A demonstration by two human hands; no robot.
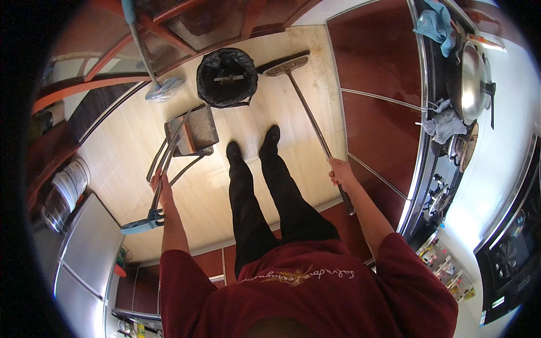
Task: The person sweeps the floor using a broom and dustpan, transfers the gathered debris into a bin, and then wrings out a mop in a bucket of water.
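Observation:
My left hand (159, 183) grips the long handle of a grey dustpan (191, 132), whose pan rests on the pale wooden floor ahead of my feet. My right hand (340, 171) is closed around the shaft of a broom (307, 110). The broom's head (286, 65) lies on the floor beside a round bin lined with a black bag (226, 76). The bin stands just beyond the dustpan. My legs in black trousers and black shoes stand between the two tools.
Dark red cabinet doors (377, 67) run along the right under a counter with a metal lidded pan (472, 84), cloths and a stove. A mop (160, 87) leans at the upper left. A steel fridge (84, 253) and a white bucket (70, 183) stand at the left.

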